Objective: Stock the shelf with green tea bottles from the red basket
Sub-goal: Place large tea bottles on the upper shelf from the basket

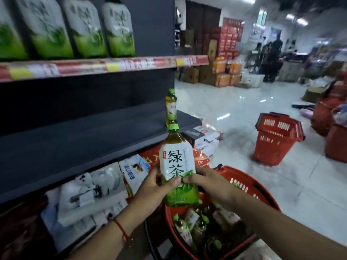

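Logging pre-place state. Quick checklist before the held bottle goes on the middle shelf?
1. Grip: left hand and right hand both on the held bottle: ok.
2. Bottle upright, green cap on: ok.
3. Middle shelf has bare space left of the lone bottle: ok.
4. Clearance under the price rail: cannot tell.
5. More bottles remain in the red basket: ok.

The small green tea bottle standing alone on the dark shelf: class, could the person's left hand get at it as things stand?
Probably not yet: the left hand and right hand both grip the large bottle, which sits before the small bottle.
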